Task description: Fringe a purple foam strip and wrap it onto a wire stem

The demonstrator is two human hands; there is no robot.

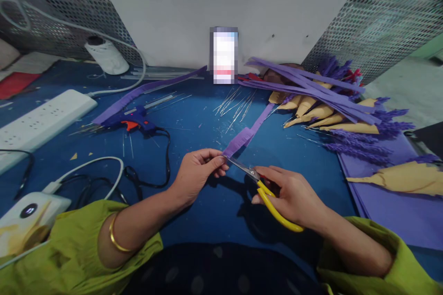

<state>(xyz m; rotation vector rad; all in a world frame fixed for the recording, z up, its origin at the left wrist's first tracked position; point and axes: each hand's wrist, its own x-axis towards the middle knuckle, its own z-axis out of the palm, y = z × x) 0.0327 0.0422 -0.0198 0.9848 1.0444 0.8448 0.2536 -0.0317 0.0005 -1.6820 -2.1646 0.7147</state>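
Observation:
Between the thumb and fingers of my left hand (pixel 199 173) is the end of a purple paper strip (pixel 242 139), which runs away over the blue table toward the back right. One long edge of the strip looks finely fringed. My right hand (pixel 294 196) grips a pair of scissors (pixel 265 191) with yellow handles. The metal blades point left and reach the strip's end at my left fingertips. Whether the blades are parted is too small to make out.
At left lie a blue glue gun (pixel 133 120), a white power strip (pixel 44 120) and cables. Thin wires (pixel 238 103) lie mid-table. Purple strips (pixel 311 87), paper-wrapped purple flower stems (pixel 363 143) and purple sheets (pixel 380 212) are at right. A phone (pixel 224 55) leans against the back panel (pixel 173 14).

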